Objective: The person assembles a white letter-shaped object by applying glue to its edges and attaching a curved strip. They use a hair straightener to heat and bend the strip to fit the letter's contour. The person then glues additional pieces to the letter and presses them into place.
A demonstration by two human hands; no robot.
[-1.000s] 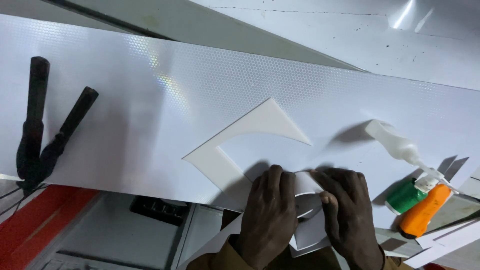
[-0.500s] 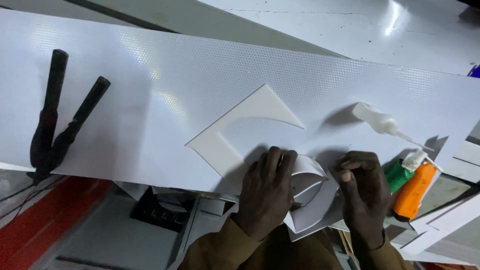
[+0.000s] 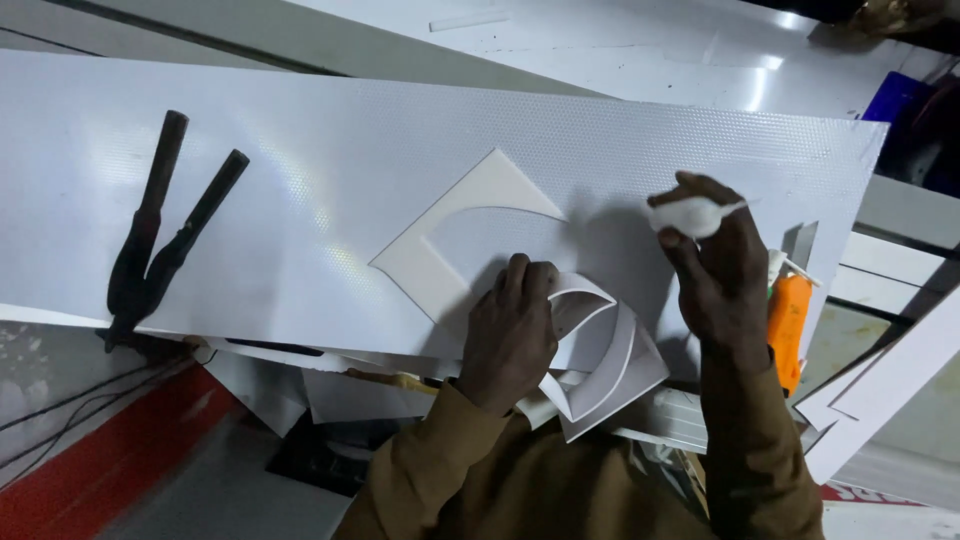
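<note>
Under the left fingers: left hand presses closed on a curved white plastic cut-out piece.
Right fingers: right hand pinches a small soft white squeeze bottle, lifted up.
Beside right fingers: orange tube.
Risk: squeezing hard could spill; the piece might slip.

Black long-handled clamp tool lies at the left edge of the white textured panel. Flat white angular cutout rests mid-panel. Orange bottle stands at the right. Red floor strip below left.
</note>
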